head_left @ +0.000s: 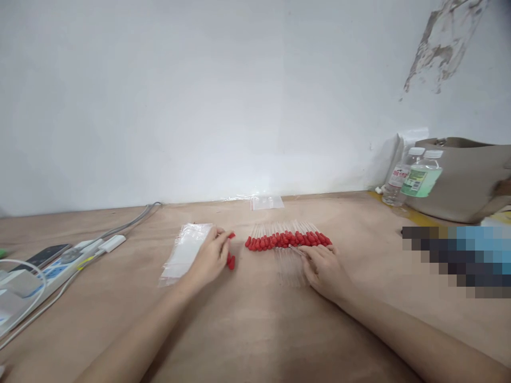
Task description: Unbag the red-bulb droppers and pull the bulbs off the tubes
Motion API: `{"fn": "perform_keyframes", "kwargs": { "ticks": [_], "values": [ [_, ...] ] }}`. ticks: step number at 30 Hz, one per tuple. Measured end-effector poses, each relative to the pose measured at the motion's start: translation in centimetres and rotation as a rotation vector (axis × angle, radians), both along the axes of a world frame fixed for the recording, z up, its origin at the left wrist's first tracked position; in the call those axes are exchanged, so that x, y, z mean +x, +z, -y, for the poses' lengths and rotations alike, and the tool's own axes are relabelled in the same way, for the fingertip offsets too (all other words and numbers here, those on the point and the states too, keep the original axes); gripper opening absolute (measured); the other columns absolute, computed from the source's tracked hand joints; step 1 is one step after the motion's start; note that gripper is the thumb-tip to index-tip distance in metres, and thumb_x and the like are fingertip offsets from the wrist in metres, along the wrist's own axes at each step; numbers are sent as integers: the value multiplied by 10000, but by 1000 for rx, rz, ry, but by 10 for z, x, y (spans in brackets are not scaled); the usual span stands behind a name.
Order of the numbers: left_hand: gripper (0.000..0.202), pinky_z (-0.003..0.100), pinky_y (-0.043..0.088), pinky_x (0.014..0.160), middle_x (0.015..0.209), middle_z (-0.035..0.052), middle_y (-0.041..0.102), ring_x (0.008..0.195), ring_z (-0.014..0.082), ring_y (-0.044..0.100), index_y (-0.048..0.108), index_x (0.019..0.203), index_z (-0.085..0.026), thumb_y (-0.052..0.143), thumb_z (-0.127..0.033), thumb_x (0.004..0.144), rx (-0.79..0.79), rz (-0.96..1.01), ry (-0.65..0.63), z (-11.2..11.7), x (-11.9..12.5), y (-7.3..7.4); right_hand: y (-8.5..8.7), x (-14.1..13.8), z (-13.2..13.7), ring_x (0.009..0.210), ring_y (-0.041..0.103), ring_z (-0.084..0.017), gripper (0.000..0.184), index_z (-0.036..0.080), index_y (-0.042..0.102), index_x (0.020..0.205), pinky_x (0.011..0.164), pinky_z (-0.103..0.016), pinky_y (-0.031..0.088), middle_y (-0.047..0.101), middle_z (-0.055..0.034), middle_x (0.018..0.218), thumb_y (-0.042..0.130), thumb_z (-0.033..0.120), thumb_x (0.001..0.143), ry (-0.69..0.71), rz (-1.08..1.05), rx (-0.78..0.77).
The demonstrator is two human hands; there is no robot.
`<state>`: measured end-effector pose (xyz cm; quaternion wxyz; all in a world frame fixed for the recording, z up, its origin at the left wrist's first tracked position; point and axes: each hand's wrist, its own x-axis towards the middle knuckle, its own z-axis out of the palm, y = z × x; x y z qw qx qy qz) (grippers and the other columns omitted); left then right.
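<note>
Our forearms (138,330) lie nearest. Red-tipped sticks (287,240) rowed mid-surface (223,335); our right hand (325,268) pinches a clear stick (296,250) at their near edge. Left hand (213,252) curls by red pieces (230,261); we cannot tell whether its fingers grip. Plastic bags (187,244) beside it.

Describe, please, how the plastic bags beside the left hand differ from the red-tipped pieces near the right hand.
The plastic bags are whitish and see-through; the red-tipped pieces have bright red ends with thin, pale stems. The bags lie flat, overlapping in a pile, while the pieces are packed side by side in a row. Both rest on the wooden tabletop.
</note>
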<state>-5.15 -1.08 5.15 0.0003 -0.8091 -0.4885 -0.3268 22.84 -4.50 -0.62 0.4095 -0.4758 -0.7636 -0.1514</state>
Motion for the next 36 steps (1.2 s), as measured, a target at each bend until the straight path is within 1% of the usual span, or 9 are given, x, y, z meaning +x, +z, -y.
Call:
{"fn": "perform_keyframes", "kwargs": {
  "ticks": [3, 8, 13, 17, 23, 26, 29, 32, 36],
  "values": [
    [314, 285, 434, 706, 845, 49, 533, 772, 169, 540, 558, 1059, -157, 393, -231, 803, -38, -16, 161, -17, -23, 15, -1, -2, -2, 624, 495, -125, 160, 167, 602, 758, 710, -310, 253, 606, -5, 645, 446, 154, 789, -46, 13, 11],
    [360, 251, 424, 598, 789, -4, 602, 650, 148, 551, 522, 1071, -198, 473, -324, 738, -203, -6, 273, -25, -49, 26, -4, -6, -5, 653, 476, -143, 167, 189, 613, 714, 725, -329, 241, 591, -5, 606, 465, 159, 785, -84, 106, 35],
    [346, 242, 406, 564, 780, -26, 624, 582, 132, 541, 520, 1032, -217, 485, -338, 710, -296, -69, 267, -26, -48, 15, -1, -11, 4, 715, 460, -165, 172, 197, 616, 735, 783, -361, 237, 604, -26, 698, 504, 312, 797, -29, 182, -58],
    [333, 246, 400, 582, 794, -15, 642, 650, 155, 578, 545, 993, -214, 502, -357, 696, -358, -158, 306, -29, -49, 4, 4, -12, 9, 754, 452, -175, 251, 203, 624, 793, 832, -388, 228, 606, -43, 802, 502, 422, 791, 8, 203, -121],
    [363, 266, 407, 611, 811, 22, 649, 711, 187, 591, 587, 939, -201, 466, -469, 727, -386, -172, 354, -31, -55, 6, 6, -12, 10, 803, 460, -188, 342, 213, 629, 856, 874, -410, 219, 599, -45, 846, 482, 512, 777, 40, 192, -164],
    [311, 273, 405, 644, 856, 34, 632, 769, 195, 573, 601, 870, -202, 459, -450, 748, -219, -171, 341, -27, -46, 10, 5, -11, 9, 807, 464, -185, 334, 211, 625, 870, 873, -407, 223, 598, -46, 868, 473, 498, 790, 28, 173, -165],
    [254, 277, 397, 688, 781, 39, 600, 778, 194, 554, 575, 661, -186, 469, -395, 758, -36, -197, 263, -22, -26, 11, 3, -10, 8, 808, 472, -178, 297, 212, 627, 863, 866, -394, 227, 602, -40, 862, 481, 463, 801, 25, 147, -145],
    [320, 292, 392, 707, 726, 49, 572, 746, 196, 551, 540, 565, -177, 441, -388, 784, -96, -237, 199, -23, -2, 8, -1, -8, 5, 803, 483, -166, 246, 211, 632, 842, 858, -374, 234, 604, -33, 840, 489, 410, 812, 13, 103, -100],
    [264, 286, 394, 739, 857, 67, 612, 847, 207, 563, 615, 785, -187, 403, -342, 810, -248, -227, 173, -41, 22, -1, -3, -6, 3, 822, 495, -165, 222, 202, 627, 824, 831, -357, 257, 600, -44, 869, 460, 348, 837, -10, 51, -70]
  ]
}}
